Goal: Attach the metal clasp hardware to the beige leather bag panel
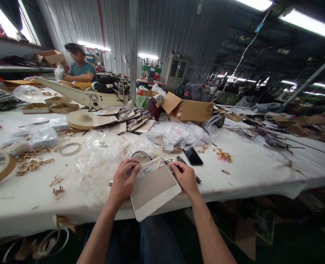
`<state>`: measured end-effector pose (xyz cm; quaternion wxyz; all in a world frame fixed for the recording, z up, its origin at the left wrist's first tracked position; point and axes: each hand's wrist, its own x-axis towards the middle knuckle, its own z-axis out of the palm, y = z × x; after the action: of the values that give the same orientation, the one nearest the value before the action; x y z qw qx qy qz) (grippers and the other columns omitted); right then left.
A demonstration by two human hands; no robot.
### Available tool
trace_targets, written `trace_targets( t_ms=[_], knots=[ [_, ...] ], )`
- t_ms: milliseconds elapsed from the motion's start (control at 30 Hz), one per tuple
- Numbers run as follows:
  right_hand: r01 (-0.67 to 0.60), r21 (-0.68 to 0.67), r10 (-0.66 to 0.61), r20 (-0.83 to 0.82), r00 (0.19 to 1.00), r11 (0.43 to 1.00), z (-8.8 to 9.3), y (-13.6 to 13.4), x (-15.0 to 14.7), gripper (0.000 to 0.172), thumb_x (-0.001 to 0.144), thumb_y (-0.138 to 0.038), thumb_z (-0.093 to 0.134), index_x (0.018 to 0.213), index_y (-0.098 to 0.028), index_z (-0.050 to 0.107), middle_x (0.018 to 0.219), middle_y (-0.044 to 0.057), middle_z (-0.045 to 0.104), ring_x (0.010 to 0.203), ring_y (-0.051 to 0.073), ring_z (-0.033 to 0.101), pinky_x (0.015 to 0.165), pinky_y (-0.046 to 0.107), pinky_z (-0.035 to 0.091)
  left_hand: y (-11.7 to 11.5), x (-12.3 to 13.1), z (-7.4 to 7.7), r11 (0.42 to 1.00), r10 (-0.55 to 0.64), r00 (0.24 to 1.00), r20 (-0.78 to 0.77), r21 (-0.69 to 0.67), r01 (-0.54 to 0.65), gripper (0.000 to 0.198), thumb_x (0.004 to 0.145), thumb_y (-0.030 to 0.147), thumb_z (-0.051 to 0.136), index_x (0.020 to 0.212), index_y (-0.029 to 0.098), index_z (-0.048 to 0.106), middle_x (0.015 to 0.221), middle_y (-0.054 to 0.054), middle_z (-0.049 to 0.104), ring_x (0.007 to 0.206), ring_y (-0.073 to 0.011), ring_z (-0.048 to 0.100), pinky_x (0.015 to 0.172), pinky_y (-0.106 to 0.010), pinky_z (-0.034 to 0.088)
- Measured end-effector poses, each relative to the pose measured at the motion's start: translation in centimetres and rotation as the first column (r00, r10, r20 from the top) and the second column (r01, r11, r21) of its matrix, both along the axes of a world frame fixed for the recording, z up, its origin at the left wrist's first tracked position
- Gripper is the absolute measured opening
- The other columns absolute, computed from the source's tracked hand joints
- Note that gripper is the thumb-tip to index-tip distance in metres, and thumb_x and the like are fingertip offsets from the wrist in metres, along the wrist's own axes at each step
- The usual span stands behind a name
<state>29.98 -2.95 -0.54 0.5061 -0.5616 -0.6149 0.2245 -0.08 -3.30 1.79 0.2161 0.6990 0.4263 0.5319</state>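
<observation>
A flat beige bag panel (154, 187) with a pale strip along its lower edge lies tilted over the table's front edge. My left hand (124, 179) pinches its upper left edge between thumb and fingers. Near the panel's top is a small silvery metal plate (147, 170). At the upper right corner, my right hand (186, 178) has its fingertips closed on a small metal fitting (168, 161); the fingers partly hide it. Just behind the panel lies a coiled chain or cord (141, 156). A dark narrow tool (197, 179) shows beside my right hand.
Crumpled clear plastic (101, 146) spreads left of the panel; a black phone (193, 156) lies to the right. Gold metal pieces (224, 155), tape rolls (70, 148), stacked panels (118, 123) and a cardboard box (197, 110) sit around. Another person (81, 68) sits at the far left.
</observation>
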Motion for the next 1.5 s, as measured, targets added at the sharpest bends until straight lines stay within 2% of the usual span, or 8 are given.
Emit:
trace_targets(
  t_ms=[467,1500],
  knots=[
    [0.002,-0.010,-0.002,0.009,1.000,1.000,-0.31,0.12,0.12,0.038,0.104,-0.056,0.071,0.107,-0.023,0.088,0.111,0.009,0.087,0.104,0.032,0.079,0.092,0.039,0.060,-0.01,-0.01,-0.01,1.000,0.002,1.000,0.000,-0.001,-0.002,0.026,0.113,0.036,0.064,0.097,0.025,0.081,0.119,-0.009,0.079,0.120,-0.0301,0.070,0.110,-0.048,0.054],
    [0.025,-0.028,-0.025,0.009,1.000,0.999,0.05,0.03,0.01,0.045,0.102,-0.064,0.074,0.105,-0.022,0.089,0.106,0.011,0.087,0.095,0.033,0.080,0.085,0.039,0.062,0.01,0.06,-0.20,1.000,0.000,1.000,0.010,-0.014,0.000,0.026,0.113,0.037,0.063,0.099,0.026,0.081,0.119,-0.008,0.079,0.120,-0.0305,0.069,0.109,-0.048,0.054]
  ],
)
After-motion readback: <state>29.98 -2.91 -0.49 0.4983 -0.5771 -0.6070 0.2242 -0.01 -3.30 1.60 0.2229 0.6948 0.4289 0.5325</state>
